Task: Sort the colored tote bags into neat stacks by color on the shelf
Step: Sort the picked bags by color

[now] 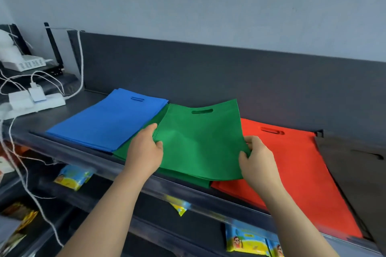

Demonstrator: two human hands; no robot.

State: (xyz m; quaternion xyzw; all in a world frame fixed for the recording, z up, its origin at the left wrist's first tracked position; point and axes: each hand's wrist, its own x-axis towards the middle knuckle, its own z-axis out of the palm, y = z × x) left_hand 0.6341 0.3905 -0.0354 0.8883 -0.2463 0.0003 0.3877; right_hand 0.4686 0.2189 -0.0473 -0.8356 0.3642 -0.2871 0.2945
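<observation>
A green tote bag [198,142] lies on top of a green stack in the middle of the dark shelf [69,152]. My left hand [144,150] pinches its left edge and my right hand [258,160] pinches its right edge. The bag's far end with the handle slot curls up off the stack. A blue stack [108,119] lies to the left, partly under the green one. A red stack [292,165] lies to the right, and a black stack [355,165] sits at the far right, cut off by the frame.
A white power strip [35,100] with plugs and white cables [81,64] sits at the shelf's left end, beside a router [27,64]. Lower shelves hold yellow-blue packets [72,177]. A dark back panel [208,73] runs behind the stacks.
</observation>
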